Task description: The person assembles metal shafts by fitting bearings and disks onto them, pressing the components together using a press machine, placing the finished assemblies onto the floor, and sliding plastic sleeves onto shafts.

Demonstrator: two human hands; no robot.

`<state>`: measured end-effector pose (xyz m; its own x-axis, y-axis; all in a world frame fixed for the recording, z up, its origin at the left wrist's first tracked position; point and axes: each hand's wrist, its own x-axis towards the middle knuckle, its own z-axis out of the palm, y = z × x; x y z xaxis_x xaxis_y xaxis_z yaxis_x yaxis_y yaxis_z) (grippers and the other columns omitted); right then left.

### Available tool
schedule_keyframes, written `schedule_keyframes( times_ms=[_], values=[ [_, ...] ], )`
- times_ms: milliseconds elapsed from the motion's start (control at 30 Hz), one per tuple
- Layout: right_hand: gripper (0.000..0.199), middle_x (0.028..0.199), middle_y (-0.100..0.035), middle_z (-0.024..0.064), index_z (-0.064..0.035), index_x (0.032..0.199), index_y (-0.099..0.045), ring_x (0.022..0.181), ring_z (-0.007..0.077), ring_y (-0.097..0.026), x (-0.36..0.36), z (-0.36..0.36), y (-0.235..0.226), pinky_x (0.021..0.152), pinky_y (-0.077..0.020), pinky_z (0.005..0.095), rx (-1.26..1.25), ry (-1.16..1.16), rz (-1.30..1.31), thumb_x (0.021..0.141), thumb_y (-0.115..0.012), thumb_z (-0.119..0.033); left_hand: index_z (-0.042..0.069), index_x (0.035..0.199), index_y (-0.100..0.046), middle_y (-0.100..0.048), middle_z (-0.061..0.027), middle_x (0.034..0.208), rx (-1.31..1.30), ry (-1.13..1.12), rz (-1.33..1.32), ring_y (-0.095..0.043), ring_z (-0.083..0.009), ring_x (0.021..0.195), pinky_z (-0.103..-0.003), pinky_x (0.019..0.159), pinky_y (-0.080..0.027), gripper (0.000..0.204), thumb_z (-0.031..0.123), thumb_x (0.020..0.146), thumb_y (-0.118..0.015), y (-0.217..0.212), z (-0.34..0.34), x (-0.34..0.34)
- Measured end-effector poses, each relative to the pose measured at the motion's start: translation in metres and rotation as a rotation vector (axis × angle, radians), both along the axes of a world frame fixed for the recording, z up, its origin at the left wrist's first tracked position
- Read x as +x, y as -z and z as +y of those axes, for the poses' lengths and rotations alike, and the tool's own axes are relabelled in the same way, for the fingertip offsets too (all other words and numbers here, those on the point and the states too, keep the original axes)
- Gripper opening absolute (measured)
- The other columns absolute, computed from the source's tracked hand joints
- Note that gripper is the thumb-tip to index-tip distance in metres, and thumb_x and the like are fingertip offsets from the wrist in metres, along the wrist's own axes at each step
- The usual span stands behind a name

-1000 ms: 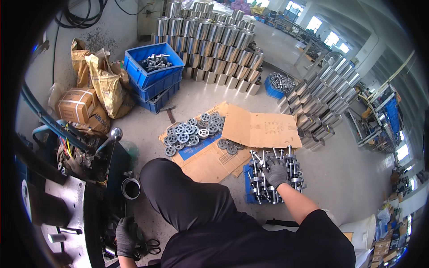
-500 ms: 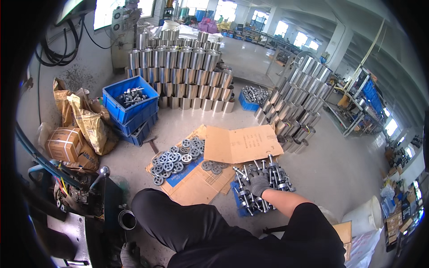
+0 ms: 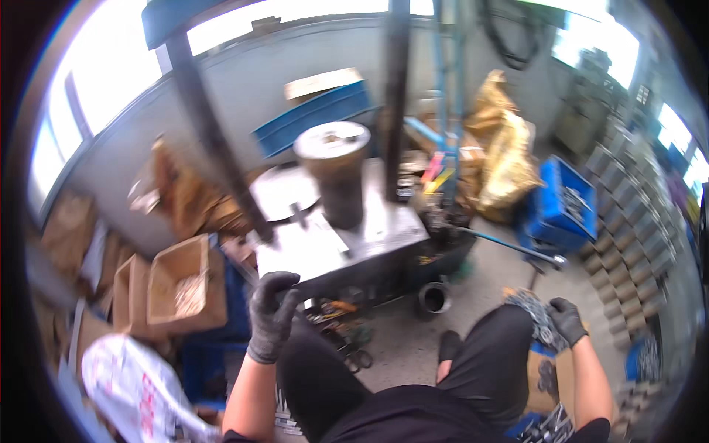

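Note:
My left hand (image 3: 273,317), in a dark grey glove, is raised at the front edge of a press's shiny metal bed (image 3: 295,255). Its thumb and fingers are loosely curved apart, and I see nothing between them. A dark cylinder (image 3: 340,188) with a pale round top stands on the bed between two dark uprights. My right hand (image 3: 567,323), gloved too, hovers beside my right knee, near the grey spoked wheels (image 3: 538,314). Motion blur hides whether its fingers hold anything. Metal shaft parts (image 3: 550,427) lie below my right forearm, at the lower edge.
Cardboard boxes (image 3: 188,292) and a white sack (image 3: 136,384) stand at the left. A metal ring (image 3: 434,297) is on the floor below the press. A lever with a ball end (image 3: 559,261) juts out to the right. Beyond are a blue crate (image 3: 563,199) and stacked metal cylinders (image 3: 628,221).
The view has swung left to the press. My right hand has left the shaft parts and is now near the wheels. My left hand has risen from the lower edge to the press bed.

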<state>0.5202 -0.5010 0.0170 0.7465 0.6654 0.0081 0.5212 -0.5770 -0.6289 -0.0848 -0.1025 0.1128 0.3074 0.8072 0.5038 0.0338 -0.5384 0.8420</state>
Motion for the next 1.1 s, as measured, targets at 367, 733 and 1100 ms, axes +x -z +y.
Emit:
schedule_keyframes(
  times_ms=[367, 733, 1100],
  values=[
    [0.030, 0.109, -0.077, 0.0167, 0.0035, 0.116, -0.073, 0.102, 0.0266, -0.073, -0.060, 0.292, -0.029, 0.092, -0.0575, 0.0392, -0.317, -0.935, -0.046, 0.092, -0.076, -0.014, 0.002, 0.099, -0.073, -0.072, -0.0200, 0.098, -0.742, -0.680, 0.633, -0.070, -0.0359, 0.093, -0.045, 0.085, -0.054, 0.026, 0.027, 0.100, -0.072, 0.260, -0.214, -0.274],
    [0.046, 0.108, -0.076, 0.0155, 0.0029, 0.133, -0.068, 0.091, 0.0222, -0.073, -0.102, 0.327, 0.022, 0.083, -0.0580, 0.0359, -0.657, -0.940, 0.209, 0.092, -0.072, -0.019, -0.001, 0.125, -0.068, -0.073, -0.0278, 0.121, -1.448, -0.797, 0.678, -0.068, -0.0426, 0.122, -0.047, 0.104, -0.053, 0.057, 0.041, 0.088, -0.075, 0.435, -0.381, -0.226],
    [0.044, 0.099, -0.071, 0.0135, -0.0012, 0.140, -0.057, 0.071, 0.0272, -0.072, -0.057, 0.309, 0.026, 0.058, -0.0584, 0.0401, -0.723, -0.486, 0.454, 0.100, -0.061, -0.020, -0.005, 0.120, -0.068, -0.072, -0.0317, 0.123, -1.621, -0.937, 0.598, -0.069, -0.0451, 0.120, -0.048, 0.103, -0.054, 0.064, 0.044, 0.080, -0.081, 0.465, -0.354, -0.223]
  ],
)
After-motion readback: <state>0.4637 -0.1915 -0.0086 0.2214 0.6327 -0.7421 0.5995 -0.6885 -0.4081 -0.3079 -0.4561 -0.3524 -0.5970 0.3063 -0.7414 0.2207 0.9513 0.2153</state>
